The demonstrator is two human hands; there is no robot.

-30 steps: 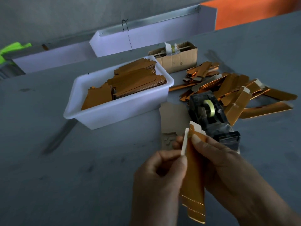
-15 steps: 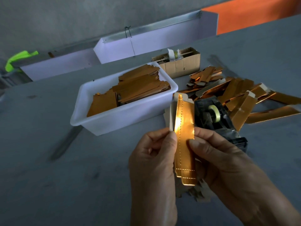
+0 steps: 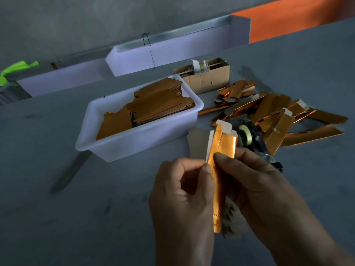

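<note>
A long gold-foil carton blank [image 3: 222,144] with white flaps stands upright between both hands, low in the middle of the view. My left hand [image 3: 184,198] pinches its left edge between thumb and fingers. My right hand [image 3: 255,187] grips its right side, thumb pressed on the gold face. The blank is partly folded along its dotted creases. Behind it stands a black tape dispenser [image 3: 249,137] with a yellowish roll, partly hidden by the blank and my right hand.
A white plastic tub [image 3: 119,148] holding stacked flat gold blanks sits to the left. Folded gold cartons [image 3: 278,120] lie scattered at the right. A small cardboard box [image 3: 209,79] stands behind the tub. Brown card pieces [image 3: 196,144] lie under my hands on the grey table.
The gold blank has been turned and folded between my hands; its face now angles right and its sides fold in. Both hands keep their hold.
</note>
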